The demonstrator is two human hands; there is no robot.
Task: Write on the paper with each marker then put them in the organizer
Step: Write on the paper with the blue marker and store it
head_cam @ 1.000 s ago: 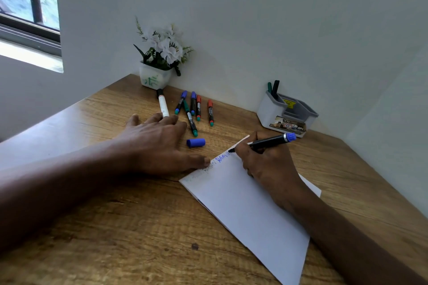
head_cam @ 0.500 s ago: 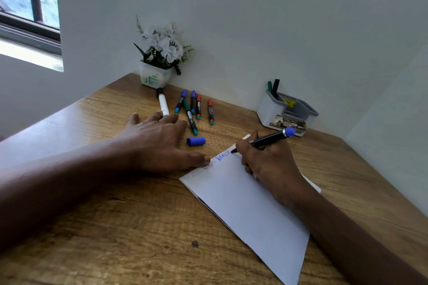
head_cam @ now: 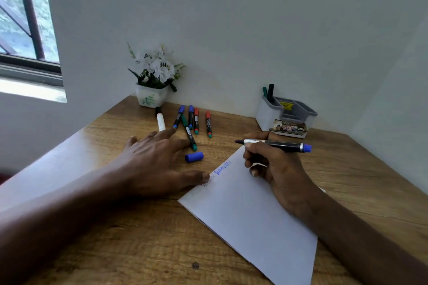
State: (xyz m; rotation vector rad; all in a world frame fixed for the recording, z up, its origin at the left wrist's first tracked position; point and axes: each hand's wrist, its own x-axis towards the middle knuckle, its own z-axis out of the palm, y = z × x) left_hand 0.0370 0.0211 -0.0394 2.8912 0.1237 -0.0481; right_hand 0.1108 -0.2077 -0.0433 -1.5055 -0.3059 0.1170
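Observation:
My right hand (head_cam: 273, 169) grips an uncapped black marker with a blue end (head_cam: 278, 144), its tip lifted just off the far corner of the white paper (head_cam: 250, 213). Blue writing (head_cam: 222, 168) runs along the paper's upper left edge. My left hand (head_cam: 157, 162) lies flat on the desk, its thumb touching the paper's edge. The loose blue cap (head_cam: 194, 156) lies beside my left fingers. Several capped markers (head_cam: 192, 120) lie in a row behind it. The grey and white organizer (head_cam: 287, 114) at the back right holds two dark markers (head_cam: 268, 92).
A white pot of white flowers (head_cam: 154, 81) stands at the back by the wall. A white-bodied marker (head_cam: 160, 119) lies in front of it. Walls close the wooden desk (head_cam: 139, 250) at the back and right; a window (head_cam: 20, 18) is at left.
My right hand has lifted the marker off the paper and turned it nearly level, tip pointing left. My left hand has stayed in place.

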